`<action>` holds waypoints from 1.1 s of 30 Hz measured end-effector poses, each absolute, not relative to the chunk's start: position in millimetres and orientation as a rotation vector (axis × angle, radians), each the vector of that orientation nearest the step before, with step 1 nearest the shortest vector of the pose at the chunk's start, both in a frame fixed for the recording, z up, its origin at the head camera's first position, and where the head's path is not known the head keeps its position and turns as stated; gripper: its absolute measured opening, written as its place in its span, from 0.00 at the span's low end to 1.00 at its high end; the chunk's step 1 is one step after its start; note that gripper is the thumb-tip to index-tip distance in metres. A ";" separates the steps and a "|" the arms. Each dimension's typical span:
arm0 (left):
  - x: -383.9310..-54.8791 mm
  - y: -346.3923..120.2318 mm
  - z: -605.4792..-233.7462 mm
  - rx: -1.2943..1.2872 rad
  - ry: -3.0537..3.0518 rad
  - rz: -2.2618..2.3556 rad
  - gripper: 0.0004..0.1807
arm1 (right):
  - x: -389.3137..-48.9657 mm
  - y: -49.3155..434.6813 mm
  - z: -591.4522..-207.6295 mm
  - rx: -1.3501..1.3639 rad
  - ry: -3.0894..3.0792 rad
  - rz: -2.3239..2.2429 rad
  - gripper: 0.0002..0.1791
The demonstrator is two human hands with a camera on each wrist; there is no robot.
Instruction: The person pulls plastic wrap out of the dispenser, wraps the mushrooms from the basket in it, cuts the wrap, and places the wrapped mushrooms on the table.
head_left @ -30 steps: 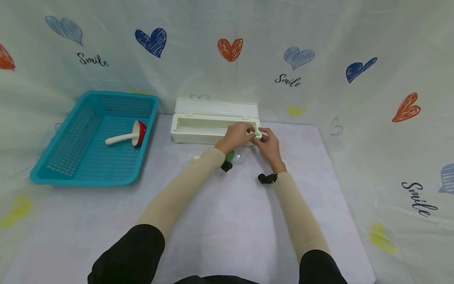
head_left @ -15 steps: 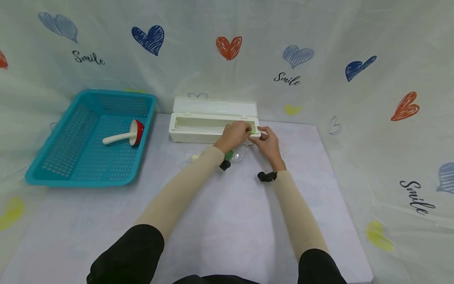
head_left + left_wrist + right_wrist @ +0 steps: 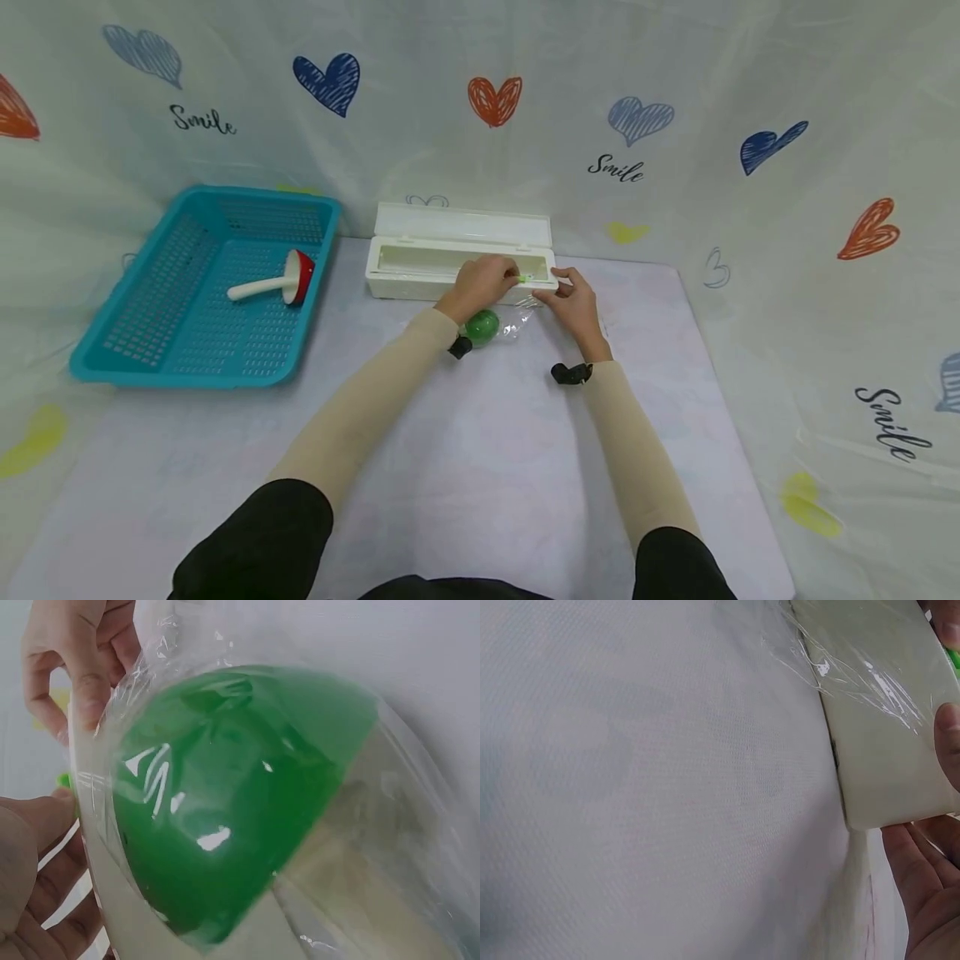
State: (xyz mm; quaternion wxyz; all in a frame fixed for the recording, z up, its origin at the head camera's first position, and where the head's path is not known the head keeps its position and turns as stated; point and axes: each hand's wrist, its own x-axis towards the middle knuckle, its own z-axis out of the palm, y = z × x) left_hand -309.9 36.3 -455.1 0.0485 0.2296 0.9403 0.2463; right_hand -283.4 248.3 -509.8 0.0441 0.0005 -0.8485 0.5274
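A long white lidded box (image 3: 408,288) stands at the back of the table with its lid (image 3: 461,223) raised. My left hand (image 3: 477,287) pinches a small bright green piece (image 3: 522,279) at the box's front rim, which looks like a slider. With thumb and fingers, my right hand (image 3: 573,307) grips the box's right end. In front of the box lies a green dome-shaped thing (image 3: 232,787) with a cream part, under clear plastic film (image 3: 870,682). The film reaches up to the box's front wall. My left wrist partly hides the dome in the head view.
A turquoise basket (image 3: 180,379) stands on the left, holding a red-and-white plunger-like thing (image 3: 292,279) with a white handle. A white curtain with printed hearts (image 3: 495,100) hangs behind the table (image 3: 480,467).
My left hand has slid leftward along the box's front rim with the green piece. More of the green dome shows now. My right hand has stayed at the box's right end.
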 end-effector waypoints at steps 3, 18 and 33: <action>-309.2 30.2 -453.9 0.690 2.866 0.750 0.12 | -283.4 248.7 -508.8 0.001 -2.601 1.612 0.31; -303.5 -21.2 -449.0 0.603 2.855 0.765 0.12 | -277.4 243.0 -503.5 0.092 -2.660 1.465 0.32; -300.3 -22.0 -457.5 0.579 2.846 0.931 0.13 | -282.3 222.1 -501.7 0.312 -2.667 1.268 0.17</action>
